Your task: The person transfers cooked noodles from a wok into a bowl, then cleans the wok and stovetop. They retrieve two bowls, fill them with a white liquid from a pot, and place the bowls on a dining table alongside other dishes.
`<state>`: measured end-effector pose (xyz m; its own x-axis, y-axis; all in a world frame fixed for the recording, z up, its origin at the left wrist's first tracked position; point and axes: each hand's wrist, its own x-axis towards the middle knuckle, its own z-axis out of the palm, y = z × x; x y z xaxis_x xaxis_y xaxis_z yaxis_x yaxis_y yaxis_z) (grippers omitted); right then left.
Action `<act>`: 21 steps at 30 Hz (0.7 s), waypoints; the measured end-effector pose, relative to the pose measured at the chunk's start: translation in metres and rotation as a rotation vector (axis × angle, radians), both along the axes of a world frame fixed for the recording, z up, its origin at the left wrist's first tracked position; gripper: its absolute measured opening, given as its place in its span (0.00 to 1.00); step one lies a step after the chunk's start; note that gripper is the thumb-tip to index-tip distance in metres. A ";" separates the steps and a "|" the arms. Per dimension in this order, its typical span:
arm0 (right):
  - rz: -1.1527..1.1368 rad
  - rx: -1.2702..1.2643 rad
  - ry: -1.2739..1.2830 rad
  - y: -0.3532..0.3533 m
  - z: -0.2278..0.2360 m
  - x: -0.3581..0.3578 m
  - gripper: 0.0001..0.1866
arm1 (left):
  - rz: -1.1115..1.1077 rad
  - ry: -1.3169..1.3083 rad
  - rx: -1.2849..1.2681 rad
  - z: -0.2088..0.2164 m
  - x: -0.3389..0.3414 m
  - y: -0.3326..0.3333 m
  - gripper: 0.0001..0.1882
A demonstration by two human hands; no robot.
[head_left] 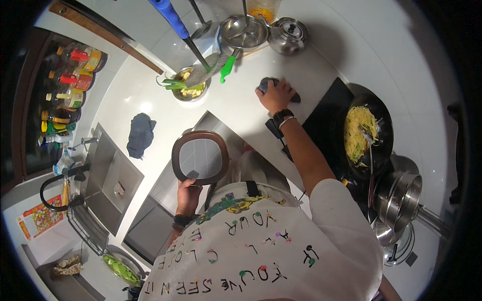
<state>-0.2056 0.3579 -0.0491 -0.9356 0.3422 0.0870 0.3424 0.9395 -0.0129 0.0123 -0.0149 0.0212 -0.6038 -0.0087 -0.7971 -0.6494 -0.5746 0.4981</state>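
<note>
My left hand (188, 195) grips the lower edge of a rounded-square plate (184, 136) with a brown rim and a grey, line-patterned middle. The plate is held up in front of my body, over the counter's front edge. Farther off to the right, my right hand (276, 96) presses down on a dark grey cloth (294, 97) lying on the white counter (165, 118). Its fingers are curled over the cloth, which sticks out on both sides. A second dark cloth (141, 135) lies crumpled on the counter to the left, apart from both hands.
At right, a black wok (384, 113) of shredded yellow-green food (359, 130) sits on the dark cooktop (321, 118). A steel kettle (289, 37), steel pan (258, 37) and bowl of chopped food (193, 93) line the back. The sink (110, 175) is left; stacked pots (401, 195) stand right.
</note>
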 end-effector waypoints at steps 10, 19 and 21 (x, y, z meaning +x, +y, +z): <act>0.536 -0.007 -0.009 -0.029 -0.046 -0.139 0.13 | 0.169 0.014 0.039 0.007 0.023 -0.005 0.07; 0.894 -0.214 0.317 -0.040 0.006 -0.023 0.06 | 0.250 -0.017 0.035 -0.005 0.044 -0.019 0.19; 1.004 -0.223 0.282 -0.052 0.025 -0.004 0.07 | 0.292 -0.012 0.005 -0.003 0.045 -0.017 0.19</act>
<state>-0.2093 0.3059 -0.0240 -0.7536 -0.5400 0.3748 -0.6299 0.7561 -0.1773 0.0569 -0.0322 0.0178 -0.5666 -0.1763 -0.8049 -0.4622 -0.7407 0.4876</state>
